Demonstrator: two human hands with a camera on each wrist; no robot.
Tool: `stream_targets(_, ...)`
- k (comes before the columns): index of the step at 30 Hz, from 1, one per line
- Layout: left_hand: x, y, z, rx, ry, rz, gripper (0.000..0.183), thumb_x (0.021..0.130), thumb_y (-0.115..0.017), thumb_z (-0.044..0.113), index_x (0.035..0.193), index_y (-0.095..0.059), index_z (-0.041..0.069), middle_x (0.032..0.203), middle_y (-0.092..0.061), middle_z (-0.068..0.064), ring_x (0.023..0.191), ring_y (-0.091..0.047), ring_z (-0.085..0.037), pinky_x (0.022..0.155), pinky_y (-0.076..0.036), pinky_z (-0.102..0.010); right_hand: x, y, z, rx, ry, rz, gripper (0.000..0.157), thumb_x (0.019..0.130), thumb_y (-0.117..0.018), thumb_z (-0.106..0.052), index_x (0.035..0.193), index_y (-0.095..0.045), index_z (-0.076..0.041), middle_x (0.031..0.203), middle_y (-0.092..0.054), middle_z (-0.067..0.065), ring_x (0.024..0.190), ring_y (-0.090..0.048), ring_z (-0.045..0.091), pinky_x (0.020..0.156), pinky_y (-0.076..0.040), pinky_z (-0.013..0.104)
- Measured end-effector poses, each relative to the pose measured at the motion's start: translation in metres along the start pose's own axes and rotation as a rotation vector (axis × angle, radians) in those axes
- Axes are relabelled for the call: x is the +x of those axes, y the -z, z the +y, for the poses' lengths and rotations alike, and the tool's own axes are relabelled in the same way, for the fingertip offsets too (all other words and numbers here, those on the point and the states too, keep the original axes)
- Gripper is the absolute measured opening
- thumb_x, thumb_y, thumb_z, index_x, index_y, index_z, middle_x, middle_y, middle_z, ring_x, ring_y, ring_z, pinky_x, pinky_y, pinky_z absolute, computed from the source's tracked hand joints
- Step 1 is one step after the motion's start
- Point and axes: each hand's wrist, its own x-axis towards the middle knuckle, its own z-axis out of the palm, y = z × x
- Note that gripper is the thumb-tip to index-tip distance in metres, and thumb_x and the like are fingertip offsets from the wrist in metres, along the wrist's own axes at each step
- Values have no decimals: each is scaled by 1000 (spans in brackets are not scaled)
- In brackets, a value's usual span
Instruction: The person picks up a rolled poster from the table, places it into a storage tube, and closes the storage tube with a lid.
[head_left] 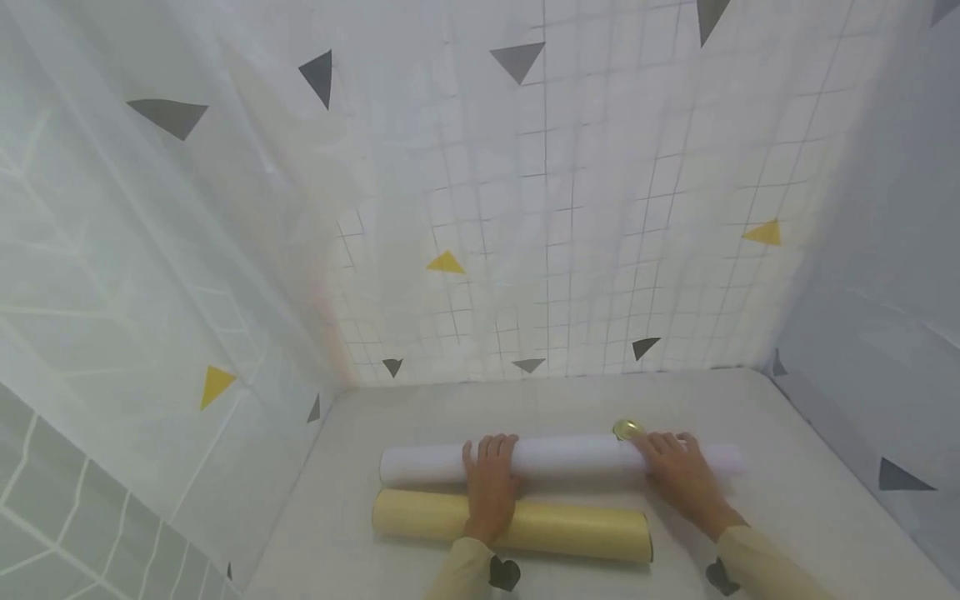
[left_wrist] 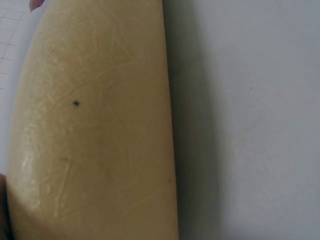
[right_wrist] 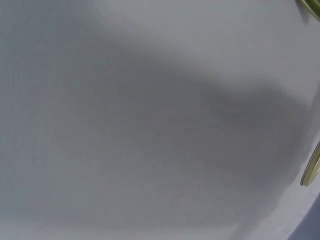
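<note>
A long white roll (head_left: 570, 457) lies across the white surface. My left hand (head_left: 491, 487) holds it left of its middle, fingers over its top and thumb on the near side. Under my left forearm lies a shorter yellow tube (head_left: 577, 527), its wrinkled, glossy wrap (left_wrist: 100, 125) filling much of the left wrist view. Towards the right end of the white roll, my right hand (head_left: 678, 475) rests on it with extended fingers. A small roll of clear yellowish tape (head_left: 628, 429) sits at the far edge, right at that hand's index finger.
The white surface (head_left: 540, 408) ends at a translucent curtain (head_left: 600, 292) with yellow and grey triangles, which hangs at the back and both sides. Yellow-green rims (right_wrist: 311, 167) show at the right edge of the right wrist view.
</note>
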Motion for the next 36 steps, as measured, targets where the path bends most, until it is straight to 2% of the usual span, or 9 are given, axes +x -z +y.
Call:
stream_targets(9,-3,-2,-2,19,-9,-9,71,70,-91,38,133,-61,24,130,-68,6,126,-59,-19,115,-39,-59,6,-6,-10,42,55,52,63,68,-85,-6,128,-63,-7,111,-73,14,96,-69,32,87,-51,56)
stream_targets(16,-3,-7,-4,1,-10,-5,72,69,-91,36,133,-60,24,130,-67,5,126,-59,-19,116,-38,-60,3,-8,-6,47,45,-3,71,69,-92,-24,132,-63,-11,120,-71,12,109,-67,34,102,-46,65)
stream_targets(21,-2,-7,-4,1,-17,14,72,68,-92,36,132,-61,23,128,-68,5,125,-59,-19,115,-38,-60,-3,-8,7,106,80,28,72,71,-88,-34,135,-63,-12,128,-69,12,119,-62,34,117,-34,64)
stream_targets(25,-1,-6,-4,1,-12,6,73,68,-91,36,133,-60,23,129,-67,5,126,-58,-20,116,-38,-60,-7,-9,17,128,91,63,63,89,-68,-50,137,-62,-10,133,-66,12,125,-59,32,134,-6,45)
stream_targets(26,-1,-6,-4,3,-11,5,73,68,-91,36,133,-60,23,130,-67,5,126,-58,-19,116,-37,-60,-8,-8,19,121,84,63,61,93,-63,-51,138,-61,-9,134,-66,12,126,-59,33,134,-5,43)
stream_targets(27,-1,-7,-4,5,-7,1,73,69,-91,36,133,-60,23,130,-67,5,126,-58,-19,116,-37,-60,-9,-8,20,110,72,56,60,96,-60,-50,138,-60,-8,135,-65,12,127,-58,33,134,-6,44)
stream_targets(29,-2,-8,-4,5,-7,9,73,68,-92,35,133,-60,23,130,-67,5,126,-58,-20,116,-37,-60,-10,-5,21,88,28,33,55,98,-59,-44,139,-58,-7,136,-64,13,128,-57,34,130,-18,55)
stream_targets(32,-2,-6,-2,-7,-8,12,72,67,-92,34,132,-61,23,129,-68,5,125,-59,-20,116,-38,-60,-12,2,21,72,-83,-22,50,97,-64,-28,141,-53,-7,138,-60,16,130,-53,37,113,-32,67)
stream_targets(36,-2,-4,-1,-22,-12,21,72,66,-93,34,131,-62,22,128,-69,4,125,-59,-21,115,-38,-60,-11,9,22,83,-268,-81,45,101,-57,-20,142,-49,-4,141,-55,22,131,-50,44,109,-34,72)
